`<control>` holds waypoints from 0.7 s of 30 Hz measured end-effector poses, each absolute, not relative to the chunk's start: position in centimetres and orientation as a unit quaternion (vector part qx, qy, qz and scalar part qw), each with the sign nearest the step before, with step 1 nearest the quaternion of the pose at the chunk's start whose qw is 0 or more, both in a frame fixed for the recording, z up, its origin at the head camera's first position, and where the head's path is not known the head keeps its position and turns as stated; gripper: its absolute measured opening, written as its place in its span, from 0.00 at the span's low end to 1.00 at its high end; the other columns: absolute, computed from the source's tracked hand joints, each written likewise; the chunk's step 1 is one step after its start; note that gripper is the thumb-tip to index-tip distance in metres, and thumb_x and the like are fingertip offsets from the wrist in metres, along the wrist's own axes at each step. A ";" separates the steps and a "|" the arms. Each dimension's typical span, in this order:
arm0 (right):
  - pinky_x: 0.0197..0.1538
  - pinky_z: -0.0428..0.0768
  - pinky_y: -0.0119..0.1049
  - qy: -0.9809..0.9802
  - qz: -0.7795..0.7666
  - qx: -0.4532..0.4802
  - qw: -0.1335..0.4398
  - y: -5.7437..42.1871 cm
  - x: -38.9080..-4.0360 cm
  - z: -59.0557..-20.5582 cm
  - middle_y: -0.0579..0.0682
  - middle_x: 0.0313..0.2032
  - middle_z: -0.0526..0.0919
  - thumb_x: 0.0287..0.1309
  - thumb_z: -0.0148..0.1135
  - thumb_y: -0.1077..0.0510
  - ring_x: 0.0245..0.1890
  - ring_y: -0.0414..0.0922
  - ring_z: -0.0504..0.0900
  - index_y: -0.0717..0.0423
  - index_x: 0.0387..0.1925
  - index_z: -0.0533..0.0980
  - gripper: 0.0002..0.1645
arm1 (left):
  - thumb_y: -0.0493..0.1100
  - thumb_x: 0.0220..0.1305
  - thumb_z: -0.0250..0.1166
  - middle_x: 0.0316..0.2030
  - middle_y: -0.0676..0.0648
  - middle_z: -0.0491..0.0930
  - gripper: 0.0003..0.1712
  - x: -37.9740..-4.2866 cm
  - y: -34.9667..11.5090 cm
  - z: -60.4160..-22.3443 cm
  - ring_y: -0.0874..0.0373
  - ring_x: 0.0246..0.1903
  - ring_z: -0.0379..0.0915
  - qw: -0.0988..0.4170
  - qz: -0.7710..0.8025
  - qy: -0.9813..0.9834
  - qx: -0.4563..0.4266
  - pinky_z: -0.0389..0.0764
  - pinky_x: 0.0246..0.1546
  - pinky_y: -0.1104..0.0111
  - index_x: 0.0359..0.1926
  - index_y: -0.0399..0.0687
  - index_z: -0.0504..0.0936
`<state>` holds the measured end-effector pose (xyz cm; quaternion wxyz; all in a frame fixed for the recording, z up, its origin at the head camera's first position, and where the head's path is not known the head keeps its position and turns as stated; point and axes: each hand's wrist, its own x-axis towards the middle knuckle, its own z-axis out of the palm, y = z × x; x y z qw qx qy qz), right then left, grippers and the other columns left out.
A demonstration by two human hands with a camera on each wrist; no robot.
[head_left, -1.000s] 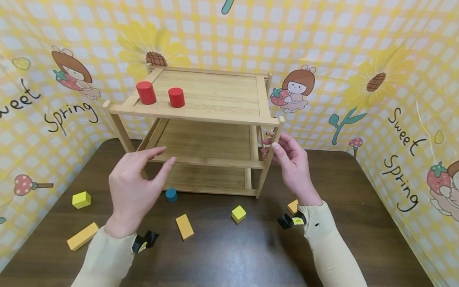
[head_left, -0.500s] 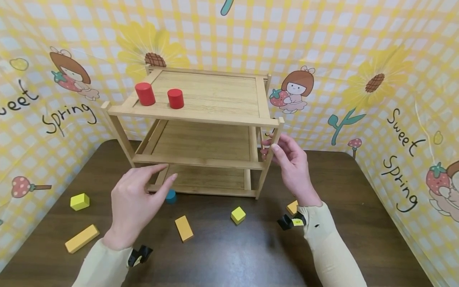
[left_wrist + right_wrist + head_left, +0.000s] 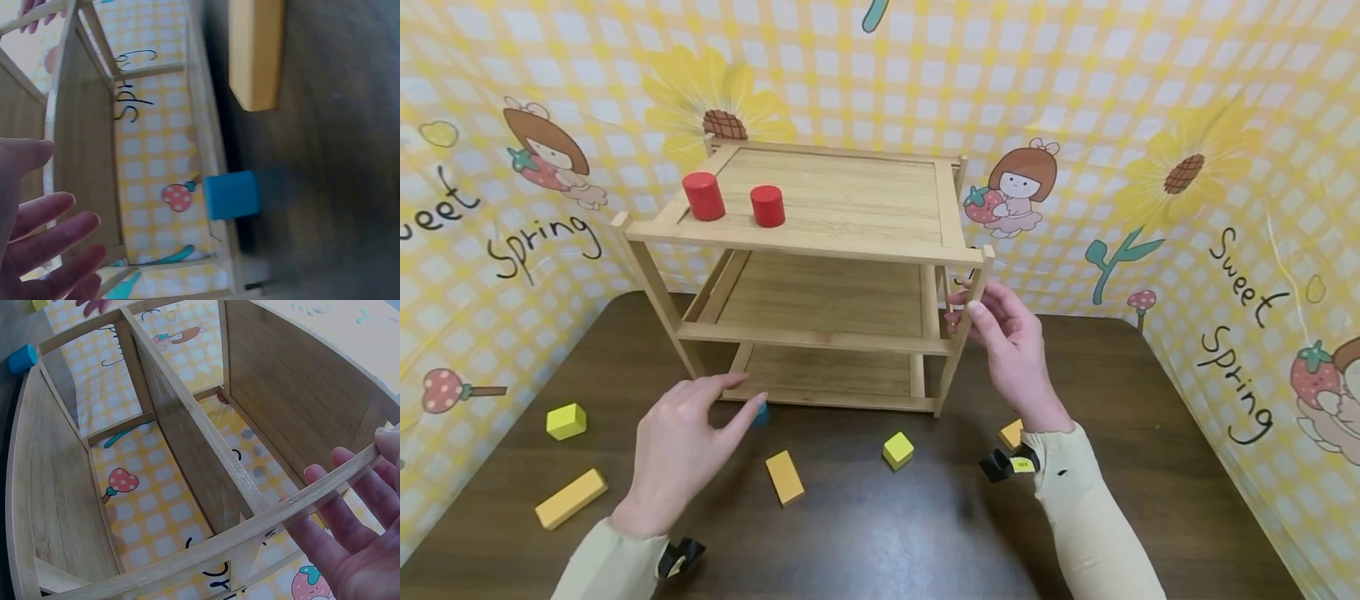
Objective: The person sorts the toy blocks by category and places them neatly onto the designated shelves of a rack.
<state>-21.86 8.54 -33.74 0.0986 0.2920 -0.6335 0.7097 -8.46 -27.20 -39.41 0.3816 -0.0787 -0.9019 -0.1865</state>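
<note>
Clasping the front right post [image 3: 950, 375] of the wooden rack [image 3: 850, 208], the right hand [image 3: 1011, 342] is doing the only holding I'm seeing: its thumb is bearing on the near side, its fingers lying behind. I'm running the left hand [image 3: 677, 442] loose, thumb and forefinger parted, nothing between them.

Just beyond that left hand, the blue cylinder [image 3: 231, 195] is resting on the table [image 3: 880, 533] by the rack's lower front rail; whether it's touching the rail I'm not able to tell. From the head, the thumb is covering part of it, but the left wrist view is showing the fingertips apart from it.

I'm judging the cylinder to be light, rigid and hard to damage, its smooth coat perhaps slipping a little under dry fingertips and its round side liable to roll. With the rail crowding its back, I'm favouring a pinch across the left and right of the curved wall. I'm reckoning the rack stiff but fairly light, probably rocking if knocked, so the post is making a sensible hold.

Farther out, two red cylinders [image 3: 703, 197] are standing on the top shelf, towards its left front, while orange blocks [image 3: 785, 477] and yellow blocks [image 3: 898, 450] are lying scattered before and beside the rack.
</note>
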 end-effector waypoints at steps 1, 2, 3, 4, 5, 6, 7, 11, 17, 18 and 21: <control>0.48 0.84 0.52 -0.633 0.710 0.292 0.098 8.6 -21.9 -33.7 0.64 0.49 0.82 0.77 0.53 0.63 0.42 0.53 0.85 0.70 0.62 0.71 0.19 | 0.56 0.56 0.75 0.36 0.47 0.88 0.22 -8.4 -27.3 -39.6 0.49 0.32 0.82 0.376 -0.187 -0.904 -0.076 0.79 0.21 0.52 0.44 0.45 0.89; 0.48 0.84 0.52 -0.632 0.711 0.292 0.098 8.6 -21.9 -33.7 0.64 0.49 0.82 0.77 0.53 0.63 0.43 0.53 0.85 0.71 0.62 0.70 0.20 | 0.55 0.56 0.76 0.37 0.48 0.88 0.22 -8.4 -27.4 -39.8 0.49 0.33 0.82 0.369 -0.189 -0.907 -0.073 0.79 0.21 0.52 0.45 0.46 0.89; 0.48 0.84 0.51 -0.631 0.712 0.293 0.097 8.6 -21.9 -33.7 0.64 0.50 0.82 0.77 0.53 0.63 0.43 0.52 0.85 0.72 0.63 0.70 0.20 | 0.55 0.56 0.76 0.37 0.49 0.88 0.21 -8.3 -27.4 -40.1 0.49 0.34 0.83 0.361 -0.191 -0.910 -0.070 0.79 0.22 0.53 0.45 0.47 0.89; 0.48 0.84 0.51 -0.631 0.712 0.293 0.097 8.6 -21.9 -33.7 0.63 0.50 0.82 0.77 0.53 0.63 0.43 0.52 0.85 0.73 0.63 0.69 0.21 | 0.55 0.55 0.77 0.38 0.49 0.88 0.21 -8.3 -27.5 -40.2 0.49 0.34 0.83 0.354 -0.192 -0.913 -0.066 0.79 0.22 0.53 0.45 0.48 0.89; 0.48 0.84 0.51 -0.631 0.712 0.293 0.096 8.6 -21.9 -33.7 0.63 0.50 0.82 0.76 0.53 0.63 0.43 0.52 0.85 0.73 0.63 0.69 0.21 | 0.54 0.55 0.78 0.38 0.49 0.88 0.21 -8.2 -27.5 -40.4 0.49 0.35 0.83 0.346 -0.193 -0.916 -0.061 0.79 0.22 0.52 0.46 0.49 0.89; 0.48 0.84 0.51 -0.631 0.712 0.294 0.096 8.6 -21.9 -33.7 0.63 0.50 0.82 0.77 0.53 0.63 0.43 0.52 0.85 0.73 0.63 0.69 0.21 | 0.54 0.54 0.78 0.39 0.49 0.88 0.21 -8.2 -27.6 -40.6 0.49 0.35 0.83 0.338 -0.194 -0.919 -0.058 0.79 0.21 0.52 0.46 0.50 0.89; 0.48 0.84 0.51 -0.631 0.712 0.294 0.096 8.6 -21.9 -33.7 0.63 0.49 0.82 0.76 0.53 0.64 0.43 0.52 0.85 0.73 0.63 0.69 0.21 | 0.54 0.54 0.78 0.39 0.49 0.88 0.21 -8.2 -27.6 -40.8 0.48 0.35 0.84 0.329 -0.195 -0.922 -0.055 0.79 0.21 0.52 0.47 0.50 0.88; 0.49 0.84 0.52 -0.632 0.711 0.293 0.096 8.6 -21.9 -33.7 0.64 0.49 0.82 0.76 0.53 0.63 0.43 0.52 0.85 0.71 0.63 0.70 0.20 | 0.54 0.56 0.78 0.42 0.47 0.88 0.22 -8.2 -27.9 -41.5 0.46 0.36 0.84 0.302 -0.199 -0.931 -0.045 0.80 0.20 0.51 0.48 0.51 0.88; 0.49 0.84 0.52 -0.634 0.709 0.291 0.097 8.6 -21.9 -33.8 0.63 0.49 0.82 0.76 0.53 0.63 0.43 0.52 0.85 0.69 0.63 0.71 0.20 | 0.55 0.58 0.77 0.43 0.49 0.87 0.22 -8.4 -28.3 -42.4 0.46 0.41 0.85 0.261 -0.218 -0.939 -0.038 0.82 0.28 0.47 0.50 0.51 0.87; 0.48 0.84 0.52 -0.634 0.709 0.291 0.098 8.6 -21.9 -33.8 0.63 0.49 0.82 0.76 0.53 0.63 0.43 0.52 0.85 0.69 0.63 0.71 0.20 | 0.54 0.59 0.77 0.44 0.49 0.87 0.22 -8.5 -28.4 -42.6 0.46 0.42 0.85 0.254 -0.221 -0.941 -0.037 0.82 0.29 0.47 0.51 0.51 0.87; 0.49 0.84 0.51 -0.632 0.710 0.294 0.097 8.6 -21.9 -33.9 0.63 0.49 0.83 0.77 0.53 0.63 0.43 0.52 0.85 0.71 0.63 0.70 0.20 | 0.53 0.58 0.77 0.44 0.46 0.87 0.23 -8.6 -28.5 -42.9 0.43 0.42 0.85 0.230 -0.225 -0.946 -0.032 0.82 0.30 0.45 0.52 0.50 0.86</control>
